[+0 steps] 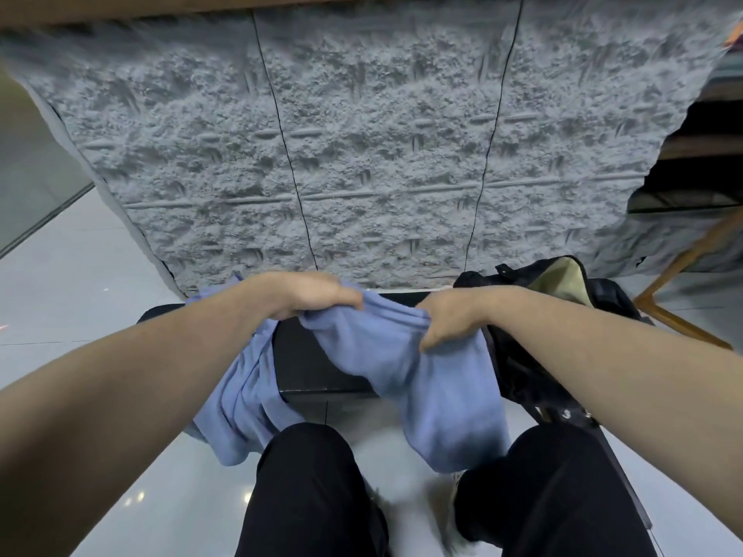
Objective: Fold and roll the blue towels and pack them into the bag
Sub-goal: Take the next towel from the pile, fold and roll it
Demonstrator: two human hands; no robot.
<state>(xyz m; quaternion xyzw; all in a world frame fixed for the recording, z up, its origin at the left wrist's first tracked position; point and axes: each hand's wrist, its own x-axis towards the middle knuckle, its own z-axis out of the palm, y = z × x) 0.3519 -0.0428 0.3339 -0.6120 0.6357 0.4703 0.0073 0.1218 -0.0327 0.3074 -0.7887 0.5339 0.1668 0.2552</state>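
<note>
towel: we're holding one blue towel up, unfolded
fingers: left hand and right hand pinching its top edge
bag: at 2 o'clock, open, looks like nothing's packed yet

Blue towel – soft fleecy cloth, unfolded, bunched along its top edge, hanging loose w/ its lower end down past the front of the black worktop. Another blue towel part droops at left, creased. Black bag at right, mouth open, pale lining showing, just beside the towel
</note>
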